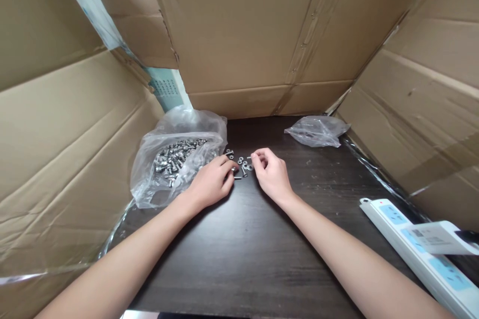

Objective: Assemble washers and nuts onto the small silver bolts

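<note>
Dark table (224, 259), cardboard walls (243, 25) around. Right hand (272, 173) pinches small screw (249, 157); left hand (214, 179), fingers curled, grip unclear, blocks part of bolt bag (149, 159).

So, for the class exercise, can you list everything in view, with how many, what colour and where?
large plastic bag: 1, clear, back left of table
bolts in the bag: too many to count, silver
loose bolts: several, silver, between the hands
loose nuts and washers: several, silver, among the loose bolts
small plastic bag: 1, clear, back right
power strip: 1, white with blue socket panels, right
tag: 1, white, over the power strip
unidentified item: 1, black, right edge
printed surface: 1, pale green, back-left gap in cardboard
cardboard walls: 3 sides, brown, back, left, right
table: 1, dark brown, below
left hand: 1, bare, beside the large bag
right hand: 1, bare, right of the loose hardware
</note>
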The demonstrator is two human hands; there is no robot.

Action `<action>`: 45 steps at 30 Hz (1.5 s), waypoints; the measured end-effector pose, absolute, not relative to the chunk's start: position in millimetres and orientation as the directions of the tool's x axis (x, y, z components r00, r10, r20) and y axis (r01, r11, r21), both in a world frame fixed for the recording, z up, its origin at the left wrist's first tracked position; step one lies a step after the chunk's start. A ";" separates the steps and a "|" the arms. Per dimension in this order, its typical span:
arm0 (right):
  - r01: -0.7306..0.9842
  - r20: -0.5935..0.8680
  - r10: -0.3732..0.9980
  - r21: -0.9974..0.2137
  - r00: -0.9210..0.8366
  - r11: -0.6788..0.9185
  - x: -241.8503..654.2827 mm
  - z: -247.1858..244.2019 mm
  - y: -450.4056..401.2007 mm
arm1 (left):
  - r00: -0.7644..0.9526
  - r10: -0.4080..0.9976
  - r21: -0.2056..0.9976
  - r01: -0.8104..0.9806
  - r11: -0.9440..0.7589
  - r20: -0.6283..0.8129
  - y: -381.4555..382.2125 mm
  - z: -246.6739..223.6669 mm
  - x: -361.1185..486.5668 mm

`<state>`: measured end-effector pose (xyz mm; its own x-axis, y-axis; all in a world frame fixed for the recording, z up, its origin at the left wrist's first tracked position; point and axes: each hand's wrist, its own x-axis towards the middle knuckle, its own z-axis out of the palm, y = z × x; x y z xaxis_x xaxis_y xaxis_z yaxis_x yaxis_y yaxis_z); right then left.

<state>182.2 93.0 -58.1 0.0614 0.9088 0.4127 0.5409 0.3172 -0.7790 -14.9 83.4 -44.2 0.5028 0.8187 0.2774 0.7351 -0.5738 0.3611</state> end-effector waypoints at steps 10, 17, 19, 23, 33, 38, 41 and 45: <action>0.539 0.511 0.856 -0.703 -0.073 0.465 180.6 -62.9 92.7 | 0.508 0.785 0.465 0.633 -0.619 0.355 88.2 -50.8 -14.9; 0.484 0.576 0.804 -0.668 -0.145 0.566 178.0 -58.7 86.1 | 0.515 0.783 0.428 0.656 -0.621 0.348 86.1 -49.4 -13.3; 0.482 0.604 0.780 -0.641 -0.162 0.597 177.0 -57.4 84.4 | 0.518 0.785 0.407 0.672 -0.619 0.340 84.7 -48.8 -12.8; 0.469 0.625 0.765 -0.635 -0.153 0.613 175.6 -56.4 83.4 | 0.528 0.779 0.387 0.677 -0.626 0.337 82.9 -47.6 -12.3; 0.466 0.607 0.769 -0.632 -0.199 0.620 172.3 -51.6 77.9 | 0.418 0.788 0.551 0.564 -0.615 0.451 80.6 -43.0 -10.7; 0.453 0.567 0.780 -0.641 -0.265 0.620 172.4 -49.1 76.0 | 0.379 0.797 0.587 0.539 -0.603 0.471 83.3 -45.4 -9.6; 0.401 0.545 0.797 -0.689 -0.262 0.603 171.9 -49.6 76.2 | 0.320 0.807 0.622 0.517 -0.588 0.496 85.9 -46.2 -9.6; 0.336 0.465 0.882 -0.820 -0.081 0.463 173.3 -51.2 80.0 | 0.245 0.820 0.643 0.521 -0.562 0.518 87.9 -47.6 -9.7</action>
